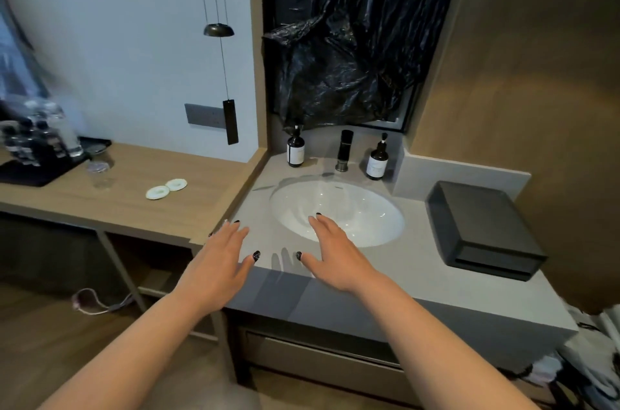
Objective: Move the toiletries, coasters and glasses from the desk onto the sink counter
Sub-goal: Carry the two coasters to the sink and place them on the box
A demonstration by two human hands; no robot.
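Two round white coasters (166, 188) lie side by side on the wooden desk (134, 208), left of the sink counter (419, 262). A clear glass (99, 172) stands upside down on the desk beside a black tray (30, 173) that holds more glasses and small bottles, blurred. My left hand (221, 258) hovers with spread fingers over the counter's front left corner. My right hand (330, 255) is spread flat over the front rim of the white basin (339, 211). Both hands hold nothing.
Two dark pump bottles (296, 148) (377, 159) flank the black tap (345, 149) behind the basin. A black tissue box (483, 228) sits on the counter's right side. Black plastic sheeting covers the mirror area. Pendant lamps hang above the desk's right end.
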